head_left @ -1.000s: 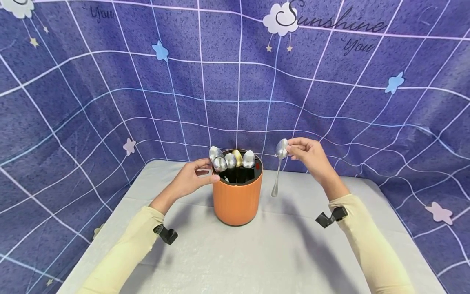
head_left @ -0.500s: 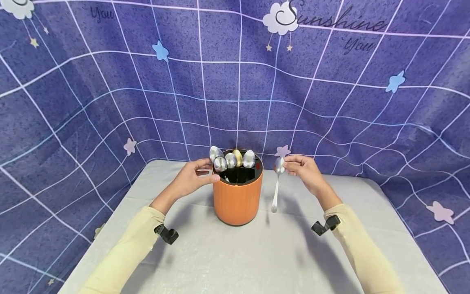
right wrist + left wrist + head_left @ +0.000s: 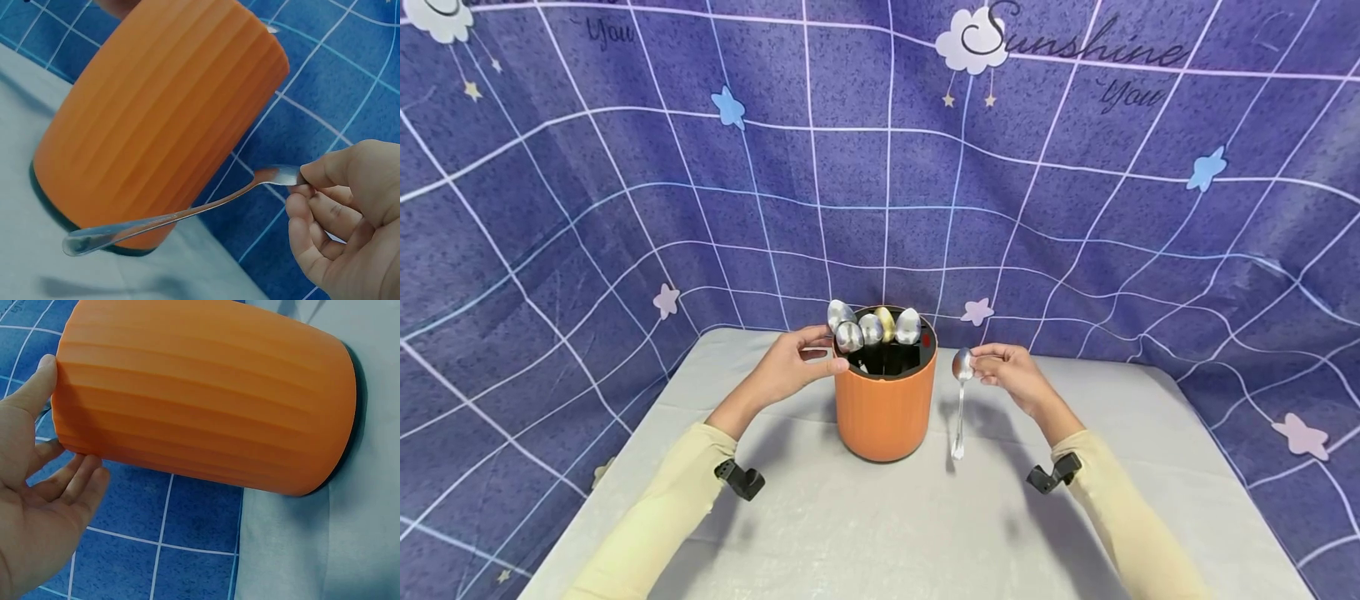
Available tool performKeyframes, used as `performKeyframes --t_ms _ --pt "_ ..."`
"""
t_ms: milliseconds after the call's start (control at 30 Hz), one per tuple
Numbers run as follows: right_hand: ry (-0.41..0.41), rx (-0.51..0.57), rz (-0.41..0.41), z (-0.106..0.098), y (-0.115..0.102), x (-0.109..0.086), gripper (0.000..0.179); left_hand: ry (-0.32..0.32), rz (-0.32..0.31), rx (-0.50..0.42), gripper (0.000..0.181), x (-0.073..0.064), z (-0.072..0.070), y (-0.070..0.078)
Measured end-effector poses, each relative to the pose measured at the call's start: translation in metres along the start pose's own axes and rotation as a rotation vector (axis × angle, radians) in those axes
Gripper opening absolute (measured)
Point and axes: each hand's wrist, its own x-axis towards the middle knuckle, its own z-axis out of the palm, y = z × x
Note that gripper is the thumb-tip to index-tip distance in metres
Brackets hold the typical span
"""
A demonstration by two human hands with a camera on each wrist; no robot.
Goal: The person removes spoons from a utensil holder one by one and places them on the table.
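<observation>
An orange utensil holder (image 3: pixel 883 417) with fluted sides and a black top stands upright mid-table. Several spoons (image 3: pixel 907 326) stand in it bowl-up, one gold-coloured and the others silver. My left hand (image 3: pixel 790 362) rests at its left rim, thumb in front and fingers at the side, all fairly straight in the left wrist view. To the right of the holder, my right hand (image 3: pixel 1011 375) pinches a silver spoon (image 3: pixel 961 408) by the edge of its bowl between thumb and fingertips. The spoon's handle (image 3: pixel 125 231) hangs down, its end close over the table.
A pale cloth covers the table (image 3: pixel 880 533). Behind and at both sides hangs a purple-blue curtain (image 3: pixel 850 167) with white grid lines, clouds and stars. A black wrist camera (image 3: pixel 739 479) sits on each sleeve.
My right hand has come down and slightly left with the spoon, bringing the handle end closer to the table. My left hand and the utensil holder have stayed in place.
</observation>
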Motion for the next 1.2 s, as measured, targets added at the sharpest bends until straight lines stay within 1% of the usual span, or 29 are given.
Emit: performKeyframes --t_ms 33,133,300,567,733,867,1200 --pt "0.002 0.005 0.006 0.0 0.002 0.0 0.03 0.0 0.001 -0.002 0.064 0.0 0.0 0.0" --pt "0.001 0.023 0.023 0.001 0.009 -0.001 0.029 0.0 0.0 0.001 0.063 0.001 0.0 0.0" --pt "-0.002 0.057 0.057 0.002 0.021 -0.002 0.033 -0.005 -0.005 0.007 0.064 0.001 0.0 0.0" --pt "-0.007 0.126 0.116 0.004 0.038 -0.002 0.031 -0.005 0.012 -0.003 0.062 0.001 0.0 0.002" --pt "-0.022 0.11 0.128 0.007 0.044 0.0 0.028 -0.001 0.013 -0.01 0.064 0.0 0.0 0.001" --pt "-0.011 0.105 0.141 0.008 0.049 0.004 0.028 0.007 0.004 -0.016 0.064 0.0 0.001 0.0" --pt "-0.007 0.069 0.154 0.01 0.062 0.01 0.033 0.005 0.001 -0.021 0.061 -0.001 0.001 0.0"
